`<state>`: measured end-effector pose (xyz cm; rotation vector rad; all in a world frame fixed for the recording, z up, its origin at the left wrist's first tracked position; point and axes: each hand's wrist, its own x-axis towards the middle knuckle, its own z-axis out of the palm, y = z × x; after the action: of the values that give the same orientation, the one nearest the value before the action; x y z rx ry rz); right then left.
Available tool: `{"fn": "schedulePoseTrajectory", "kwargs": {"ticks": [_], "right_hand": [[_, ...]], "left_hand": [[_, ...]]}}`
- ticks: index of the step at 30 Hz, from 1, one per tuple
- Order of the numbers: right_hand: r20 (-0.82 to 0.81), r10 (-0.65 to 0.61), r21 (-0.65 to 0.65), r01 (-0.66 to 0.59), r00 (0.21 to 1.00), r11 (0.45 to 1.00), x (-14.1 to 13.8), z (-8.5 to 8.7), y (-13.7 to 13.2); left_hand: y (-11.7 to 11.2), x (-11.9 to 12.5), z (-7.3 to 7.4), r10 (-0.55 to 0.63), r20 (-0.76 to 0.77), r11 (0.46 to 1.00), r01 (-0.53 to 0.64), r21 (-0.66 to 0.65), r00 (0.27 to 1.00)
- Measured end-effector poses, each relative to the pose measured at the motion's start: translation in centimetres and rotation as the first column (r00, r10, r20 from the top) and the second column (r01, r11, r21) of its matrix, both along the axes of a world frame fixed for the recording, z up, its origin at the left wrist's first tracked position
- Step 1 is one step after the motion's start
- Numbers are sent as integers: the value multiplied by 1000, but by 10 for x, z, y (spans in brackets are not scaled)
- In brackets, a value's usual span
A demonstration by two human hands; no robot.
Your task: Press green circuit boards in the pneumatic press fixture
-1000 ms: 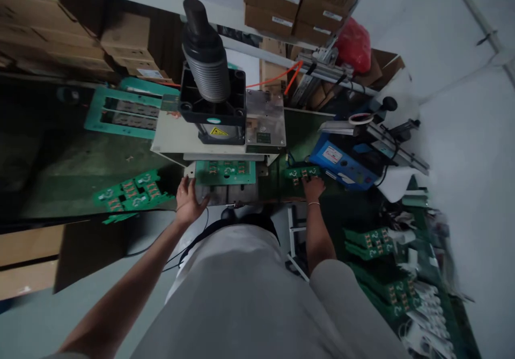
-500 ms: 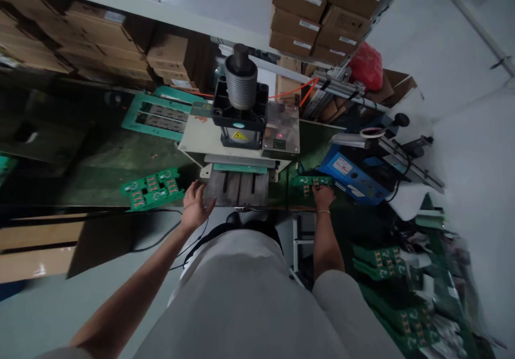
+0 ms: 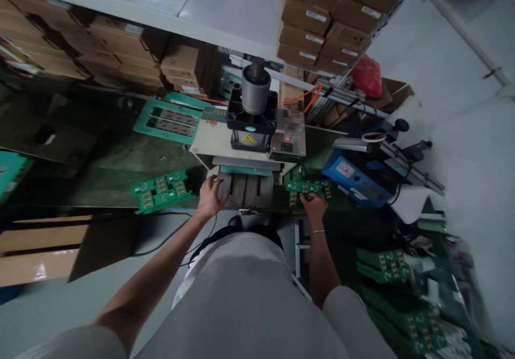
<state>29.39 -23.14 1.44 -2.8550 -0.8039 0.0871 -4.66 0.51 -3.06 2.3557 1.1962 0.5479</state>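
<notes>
A pneumatic press [image 3: 252, 117] with a ribbed cylinder stands on the green bench, above a slotted metal bed [image 3: 246, 190]. My left hand [image 3: 212, 198] rests on the bed's front left corner, fingers curled over its edge. A green circuit panel [image 3: 308, 189] lies just right of the press, and my right hand [image 3: 314, 204] grips its near edge. Under the press head a thin green panel edge [image 3: 244, 170] shows.
More green circuit panels [image 3: 162, 190] lie left of the press, and stacks of them [image 3: 382, 265] sit low at the right. A blue control box [image 3: 354, 179] and a tape dispenser stand right of the press. Cardboard boxes [image 3: 317, 15] fill the shelves behind. A teal frame [image 3: 169, 123] lies at the back.
The view has tilted up and the press head has come down over the green panel on the bed. My left hand slid right onto the bed's corner. My right hand pulled the right-hand panel nearer.
</notes>
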Motion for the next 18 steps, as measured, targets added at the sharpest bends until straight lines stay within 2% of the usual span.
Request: {"fn": "schedulePoseTrajectory", "kwargs": {"ticks": [7,13,18], "right_hand": [[-28,36,32,-35,999,999,-30,8,7],[-24,62,35,-62,998,997,-39,7,7],[-5,87,51,-87,996,995,-44,8,8]], "left_hand": [[6,8,5,-68,-60,998,67,-11,996],[7,13,5,-103,-46,995,103,-7,994],[11,24,9,-166,-136,986,162,-42,977]]}}
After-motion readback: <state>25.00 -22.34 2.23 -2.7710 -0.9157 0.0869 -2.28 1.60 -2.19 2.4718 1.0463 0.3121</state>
